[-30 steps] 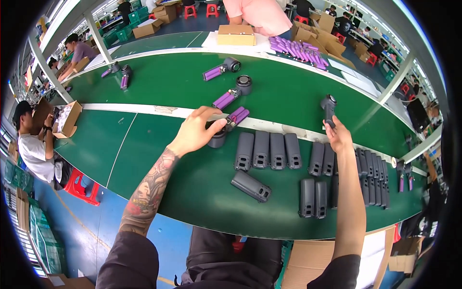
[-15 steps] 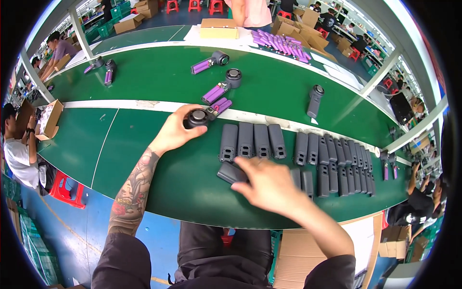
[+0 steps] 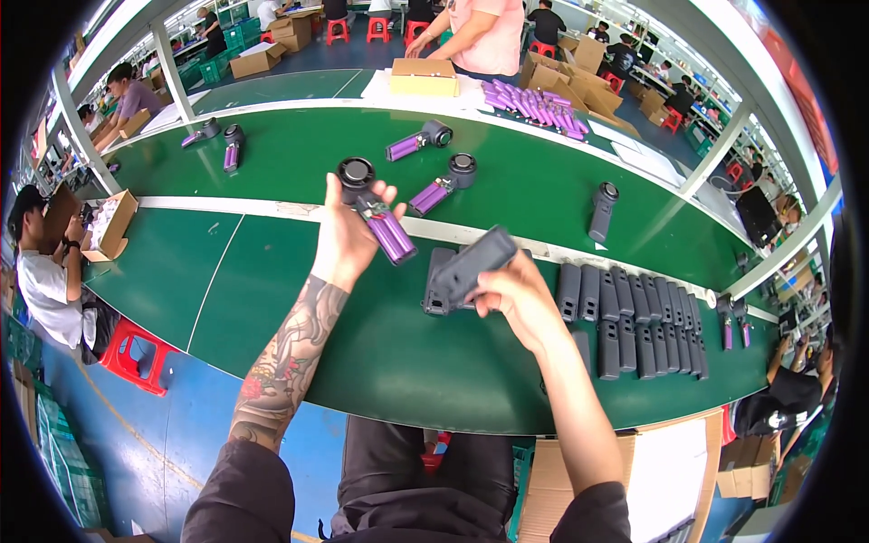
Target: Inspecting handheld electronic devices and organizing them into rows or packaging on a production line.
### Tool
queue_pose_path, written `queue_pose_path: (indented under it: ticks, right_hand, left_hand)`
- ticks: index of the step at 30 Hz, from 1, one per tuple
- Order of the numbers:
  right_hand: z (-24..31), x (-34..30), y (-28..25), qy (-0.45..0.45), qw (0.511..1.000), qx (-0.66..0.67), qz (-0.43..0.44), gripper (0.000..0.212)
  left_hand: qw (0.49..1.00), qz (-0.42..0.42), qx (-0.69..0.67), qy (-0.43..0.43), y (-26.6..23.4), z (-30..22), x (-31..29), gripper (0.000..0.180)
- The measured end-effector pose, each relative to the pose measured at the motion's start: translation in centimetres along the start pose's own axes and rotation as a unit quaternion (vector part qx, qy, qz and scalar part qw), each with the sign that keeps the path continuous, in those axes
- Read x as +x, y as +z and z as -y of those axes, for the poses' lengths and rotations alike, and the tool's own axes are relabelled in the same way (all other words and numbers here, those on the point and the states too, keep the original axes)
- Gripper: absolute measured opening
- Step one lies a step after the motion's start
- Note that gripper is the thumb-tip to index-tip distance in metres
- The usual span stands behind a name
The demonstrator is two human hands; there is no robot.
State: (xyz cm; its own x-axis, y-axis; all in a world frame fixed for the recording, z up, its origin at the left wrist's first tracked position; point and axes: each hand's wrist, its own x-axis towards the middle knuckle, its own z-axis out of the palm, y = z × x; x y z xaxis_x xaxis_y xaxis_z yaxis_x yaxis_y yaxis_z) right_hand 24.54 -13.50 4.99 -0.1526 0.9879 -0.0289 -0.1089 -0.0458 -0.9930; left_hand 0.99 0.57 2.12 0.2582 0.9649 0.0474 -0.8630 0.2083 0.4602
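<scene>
A purple battery pack with a black round cap [image 3: 376, 210] is being held up in the closed left hand [image 3: 348, 237], while a grey case [image 3: 466, 269] is being gripped by the right hand [image 3: 511, 290] above the green table [image 3: 299, 299], near rows of grey cases [image 3: 634, 317].

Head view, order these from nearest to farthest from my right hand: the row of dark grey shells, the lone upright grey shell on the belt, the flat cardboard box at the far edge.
From the right hand:
1. Row of dark grey shells, just to its right on the near table.
2. Upright grey shell, standing alone beyond it on the belt.
3. Flat cardboard box, far across the belt, ahead and slightly left.
</scene>
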Motion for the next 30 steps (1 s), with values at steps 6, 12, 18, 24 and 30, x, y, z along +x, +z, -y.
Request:
queue_pose_path:
  ticks: [6,12,18,24,30]
  right_hand:
    - [-2.4,3.5,-0.4,-0.004,0.932,0.338,-0.128,0.035]
    - [-4.0,3.6,-0.5,-0.037,0.959,0.198,-0.198,0.023]
    - [-3.0,3.3,2.9,-0.172,0.967,-0.005,-0.188,0.036]
    - [-4.0,3.3,3.7,-0.357,0.836,-0.384,-0.164,0.064]
    - [-4.4,3.1,4.1,-0.334,0.848,-0.402,-0.088,0.074]
  left_hand:
    - [0.993,0.039,0.111,0.005,0.5,4.5,-1.4,0.035]
    - [0.991,0.033,0.125,-0.034,1.6,5.0,-3.1,0.037]
    - [0.996,0.015,0.010,-0.091,1.9,4.5,-3.7,0.041]
    - [0.993,0.093,0.056,-0.056,2.2,4.7,-3.9,0.047]
    - [0.985,0.129,0.110,-0.011,1.3,4.1,-3.7,0.057]
